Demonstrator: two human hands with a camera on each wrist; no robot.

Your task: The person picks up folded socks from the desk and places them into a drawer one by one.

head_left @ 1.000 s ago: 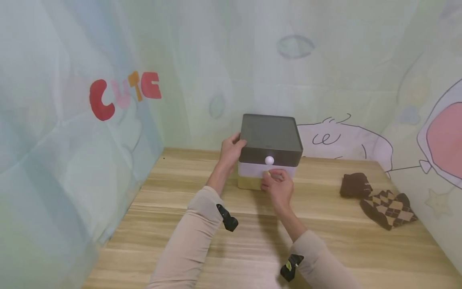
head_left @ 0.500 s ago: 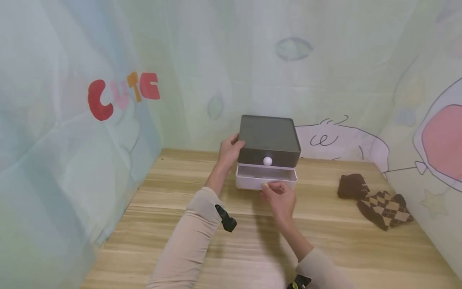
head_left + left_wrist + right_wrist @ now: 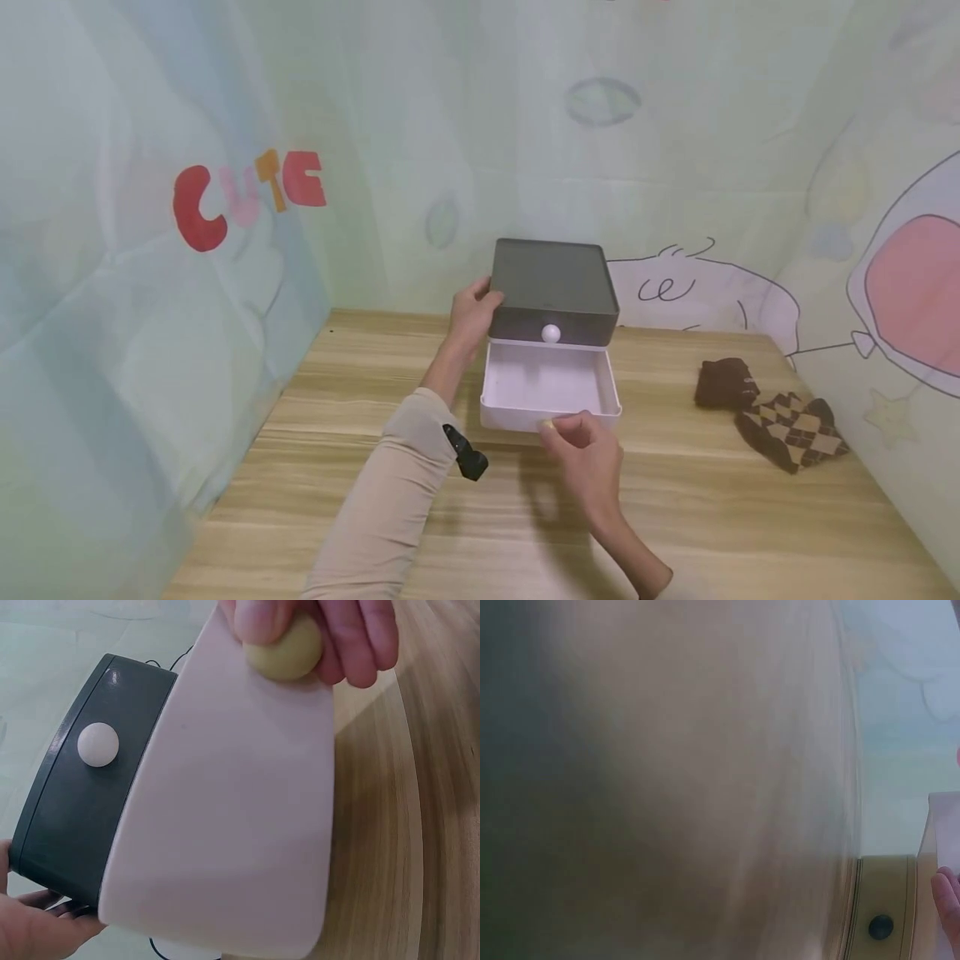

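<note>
A small drawer box [image 3: 555,275] with a dark grey top section and a white knob [image 3: 551,333] stands near the back of the table. Its white drawer [image 3: 547,379] is pulled far out, and no contents show inside. My right hand [image 3: 588,458] pinches the drawer's round yellow-green knob [image 3: 289,656] between thumb and fingers. My left hand [image 3: 472,317] grips the box's left side, thumb at the upper edge. In the right wrist view, a yellowish lower front with a dark knob [image 3: 881,927] appears at the edge; most of that view is blurred.
On the right of the wooden table [image 3: 360,517] lie a dark brown knitted cloth piece [image 3: 726,383] and a brown argyle one [image 3: 797,429], touching or overlapping. A printed fabric backdrop [image 3: 465,125] rises behind the table and along both sides.
The white drawer has slid out of the box towards me, drawn by my right hand on its knob. My left hand has kept its hold on the box's side.
</note>
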